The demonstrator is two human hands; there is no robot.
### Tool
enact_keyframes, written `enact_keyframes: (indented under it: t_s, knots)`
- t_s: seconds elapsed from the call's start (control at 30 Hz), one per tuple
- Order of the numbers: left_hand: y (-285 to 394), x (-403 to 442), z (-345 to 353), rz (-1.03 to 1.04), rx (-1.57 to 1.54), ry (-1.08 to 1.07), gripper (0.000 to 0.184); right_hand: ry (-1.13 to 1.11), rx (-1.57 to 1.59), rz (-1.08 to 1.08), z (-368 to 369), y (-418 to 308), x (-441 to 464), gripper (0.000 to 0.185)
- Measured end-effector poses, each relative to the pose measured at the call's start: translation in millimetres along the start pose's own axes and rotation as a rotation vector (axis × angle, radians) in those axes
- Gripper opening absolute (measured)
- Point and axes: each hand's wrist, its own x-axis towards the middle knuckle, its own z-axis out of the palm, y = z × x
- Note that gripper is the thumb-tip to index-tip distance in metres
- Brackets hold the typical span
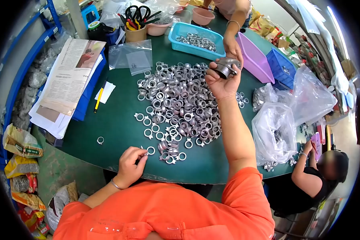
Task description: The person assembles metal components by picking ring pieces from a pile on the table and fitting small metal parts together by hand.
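Note:
My right hand [224, 85] is raised over the far side of the pile, its fingers around a dark, hollow metal fitting [225, 69]. Another person's hand [233, 48] reaches down from the far side and meets the same fitting. Low at the near table edge, my left hand [131, 165] has its fingers curled, with the fingertips at a small metal ring [151, 150]. Between my hands spreads a big heap of grey metal rings [180, 100] with small lugs, lying loose on the green table [116, 132].
A blue tray [176, 42] of metal parts and a purple bin [255, 60] stand at the back. Clear plastic bags [274, 132] lie right. Papers [68, 76] and a yellow pen [101, 96] lie left. A seated person [308, 184] works at right.

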Motion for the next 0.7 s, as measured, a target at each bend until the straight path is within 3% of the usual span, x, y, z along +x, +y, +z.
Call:
enact_keyframes:
  t_s: [0.2,0.27,0.3,0.37,0.43,0.57,0.7]
  knots:
    - [0.3,1.8,0.5,0.010,0.009,0.017,0.015,-0.050,-0.028,0.021,-3.9,-3.2,1.7,0.044]
    - [1.5,-0.3,0.2,-0.003,0.002,0.015,0.016,0.213,-0.213,-0.105,-13.7,-3.6,8.2,0.039]
    - [1.7,-0.6,0.8,-0.007,0.003,0.019,0.016,0.280,-0.321,-0.201,-22.1,-4.5,13.0,0.046]
    - [0.7,0.7,0.7,-0.002,0.001,0.009,0.016,0.289,-0.491,-0.352,-43.1,-8.4,25.2,0.048]
    - [0.0,-0.1,-0.4,0.000,0.004,0.014,0.015,0.294,-0.416,-0.385,-39.6,-11.1,26.0,0.049]
    - [0.9,0.5,0.2,-0.013,0.008,0.015,0.016,0.275,-0.316,-0.346,-27.0,-17.8,27.0,0.045]
    - [1.4,1.6,-0.6,-0.018,0.000,0.024,0.016,0.378,-0.497,-0.348,-44.1,-40.8,44.6,0.040]
